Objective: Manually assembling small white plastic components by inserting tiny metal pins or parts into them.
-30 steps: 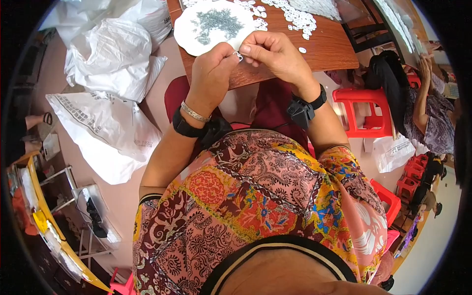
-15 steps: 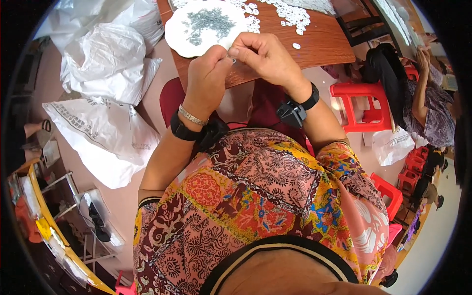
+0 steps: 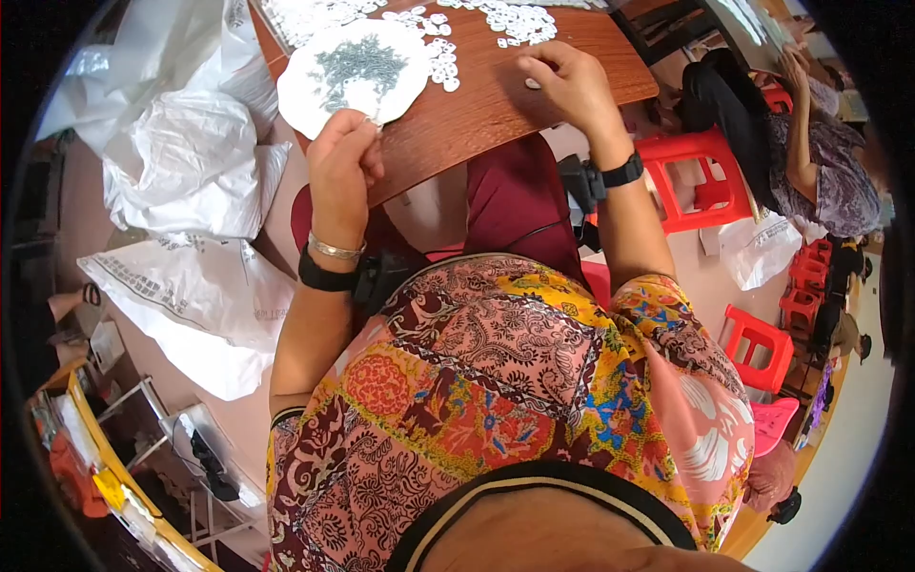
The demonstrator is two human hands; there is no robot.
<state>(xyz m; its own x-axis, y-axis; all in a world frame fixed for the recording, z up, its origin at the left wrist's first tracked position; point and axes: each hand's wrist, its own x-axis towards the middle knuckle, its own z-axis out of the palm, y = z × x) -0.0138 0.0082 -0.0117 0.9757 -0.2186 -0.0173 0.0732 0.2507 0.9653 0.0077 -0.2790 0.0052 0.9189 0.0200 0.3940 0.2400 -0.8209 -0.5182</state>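
Observation:
My left hand (image 3: 345,162) is at the near rim of a white scalloped plate (image 3: 294,88), with its thumb and forefinger pinched. Between those fingertips is something tiny, too small to make out. On the plate lies a heap of small dark grey metal pieces (image 3: 360,67). My right hand (image 3: 579,91) hovers low over the table's right part, its thumb stretched out and its other fingers curled and partly hidden. Just below the thumb, a small white oval piece (image 3: 532,84) lies on the wood.
Many more white pieces (image 3: 444,69) lie scattered beside and behind the plate on the brown wooden table (image 3: 457,124). White sacks (image 3: 186,162) stand on the floor to the left. Red stools (image 3: 691,181) and a seated person (image 3: 820,172) are on the right.
My hands were together near the plate's right edge and are now apart. The left has come down to the plate's near rim; the right has moved off over the lone white piece.

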